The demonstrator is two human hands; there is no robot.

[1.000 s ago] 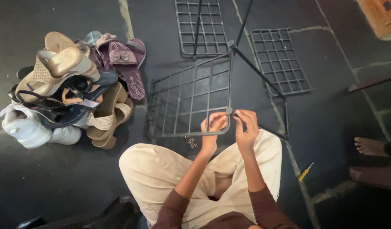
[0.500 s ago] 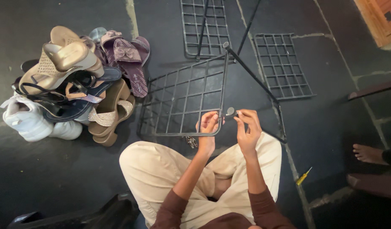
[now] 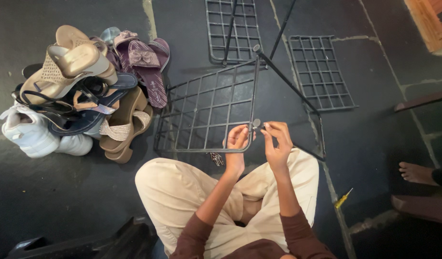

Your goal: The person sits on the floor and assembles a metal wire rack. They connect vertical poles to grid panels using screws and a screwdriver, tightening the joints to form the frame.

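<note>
Wire grid panel (image 3: 206,112) sat tilted before the knees, its corner pinched by the left hand (image 3: 237,140); the right hand (image 3: 277,139) pinched a small round knob (image 3: 256,123) there. Two more grid panels (image 3: 321,72) lay beyond.

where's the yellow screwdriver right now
In the head view the yellow screwdriver lies on the dark floor at lower right, just right of the person's right knee and left of another person's bare foot, untouched by either hand.
</note>
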